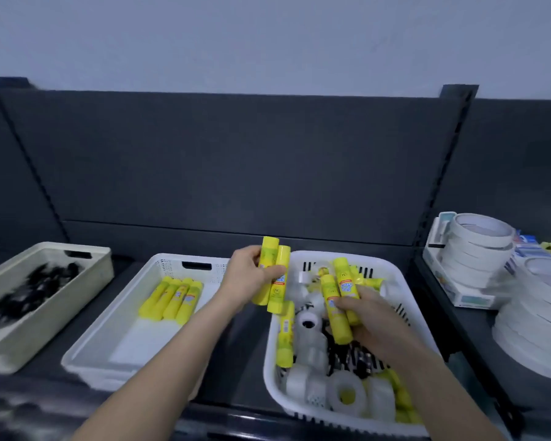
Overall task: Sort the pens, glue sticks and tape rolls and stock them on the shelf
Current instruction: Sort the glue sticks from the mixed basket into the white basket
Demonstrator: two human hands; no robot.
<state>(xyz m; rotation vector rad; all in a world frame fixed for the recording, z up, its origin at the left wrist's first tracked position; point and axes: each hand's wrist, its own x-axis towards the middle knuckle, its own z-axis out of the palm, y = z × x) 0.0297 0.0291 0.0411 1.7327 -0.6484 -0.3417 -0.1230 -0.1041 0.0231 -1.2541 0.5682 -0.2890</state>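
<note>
Holding two yellow glue sticks (282, 265), the left grip (247, 280) hovers between the white tray (134, 342) and the mixed basket (269, 370); the right grip (371, 318) clasps two more glue sticks (344, 281) over that basket.

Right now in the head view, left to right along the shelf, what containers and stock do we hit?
beige bin of black pens → white tray with glue sticks → white basket of mixed stock → stacked tape rolls
</note>
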